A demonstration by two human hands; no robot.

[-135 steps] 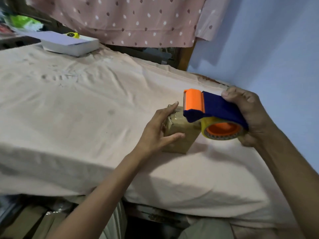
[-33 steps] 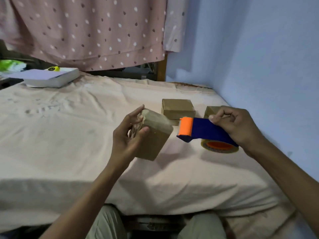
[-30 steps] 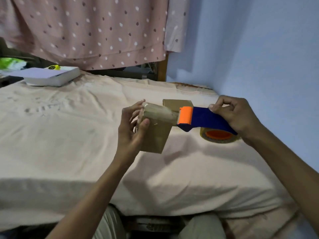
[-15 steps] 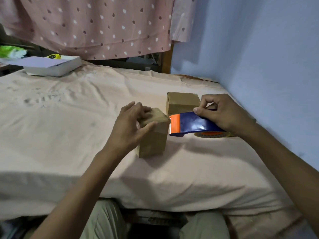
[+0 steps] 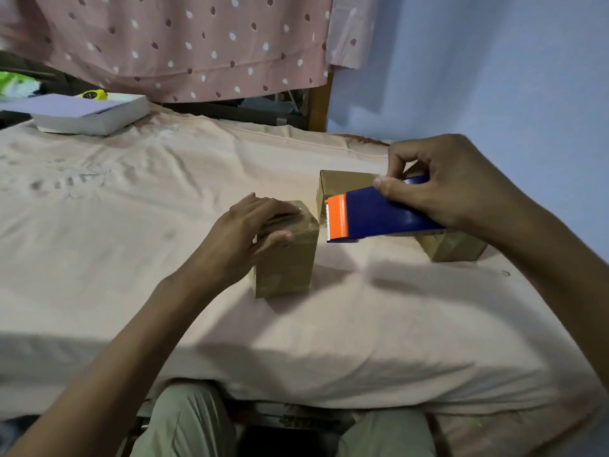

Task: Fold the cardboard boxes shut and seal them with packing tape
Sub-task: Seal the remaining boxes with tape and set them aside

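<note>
Standing upright on the bed, the box sits under the left hand, fingers flat on its taped top. The right hand grips the tape dispenser, its blade just right of the box's upper edge.

A bed under a rumpled peach sheet is carrying three cardboard boxes near its right edge: one standing upright (tape glinting on top), another behind it, a third rightmost. A white box is lying at the far left corner.
</note>
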